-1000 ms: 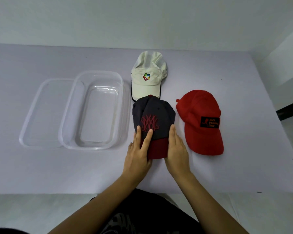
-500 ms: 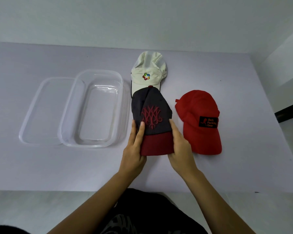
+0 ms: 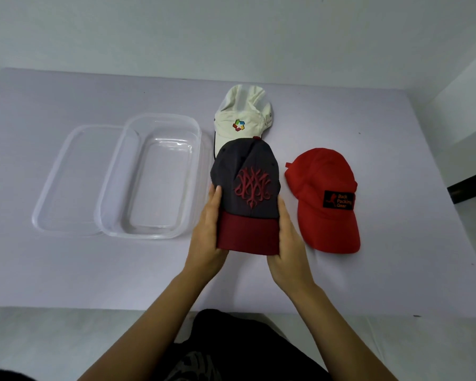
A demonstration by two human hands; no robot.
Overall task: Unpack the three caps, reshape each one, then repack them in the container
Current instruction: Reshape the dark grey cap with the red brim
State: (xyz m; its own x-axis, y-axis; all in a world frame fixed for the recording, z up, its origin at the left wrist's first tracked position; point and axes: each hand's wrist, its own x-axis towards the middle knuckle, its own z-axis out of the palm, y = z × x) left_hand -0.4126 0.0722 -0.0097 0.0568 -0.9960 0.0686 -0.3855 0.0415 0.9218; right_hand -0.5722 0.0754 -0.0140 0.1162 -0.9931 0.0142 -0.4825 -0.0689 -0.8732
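Three caps out on the tabletop (image 3: 66,270), container (image 3: 149,177) empty. Dark grey cap (image 3: 245,185) with a maroon brim and red embroidered crest sits just right of the container, crown rounded; left hand (image 3: 208,237) and right hand (image 3: 290,243) grasp it by the brim's two sides, fingers wrapped on the edges. White cap (image 3: 241,119) with a multicolour logo lies behind the grey one, partly covered by it. Red cap (image 3: 324,199) with a black patch lies right of it, apart. Clear lid (image 3: 66,174) lies left of the container, under its edge.
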